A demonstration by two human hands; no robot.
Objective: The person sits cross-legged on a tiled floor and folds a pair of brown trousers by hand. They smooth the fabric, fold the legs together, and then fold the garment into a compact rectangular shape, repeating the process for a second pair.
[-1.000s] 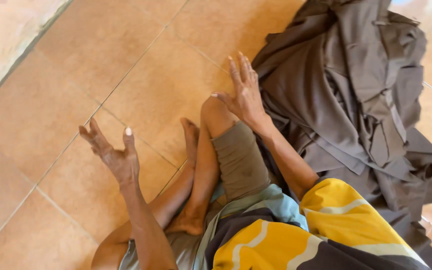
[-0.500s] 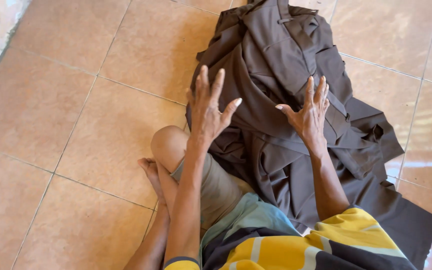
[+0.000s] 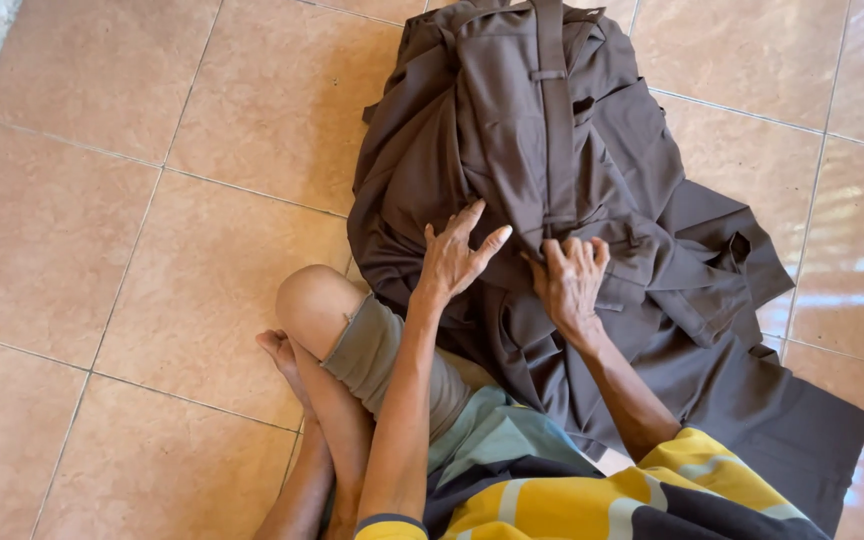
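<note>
You sat cross-legged on the tan tiled floor (image 3: 102, 220), and both of your hands had landed on the heap of dark brown garments (image 3: 512, 130) lying just in front of your knee (image 3: 310, 298).

Your left hand (image 3: 455, 258) rested palm-down on the near edge of the heap. The fingers were spread wide and nearly straight, the thumb splayed off to the right, so the hand was released flat against the cloth rather than closed on any of it. Nothing was pinched between thumb and fingers.

Your right hand (image 3: 570, 275) lay just beside the left, close but not touching it. Its fingers were bent at the knuckles and the tips pressed down into a fold of the fabric, gathering it slightly beneath them. You had a loose, half-curled hold there; I cannot tell whether any cloth was truly caught inside the curl or only pushed down.

The garments were piled in a loose mound reaching from your lap toward the top of the view, with a long stitched strap or placket (image 3: 550, 110) running down the middle of the topmost piece. One flat panel of the same cloth (image 3: 792, 440) spread out over the tiles to your right, beside your yellow and dark patterned wrap (image 3: 592, 500).
</note>
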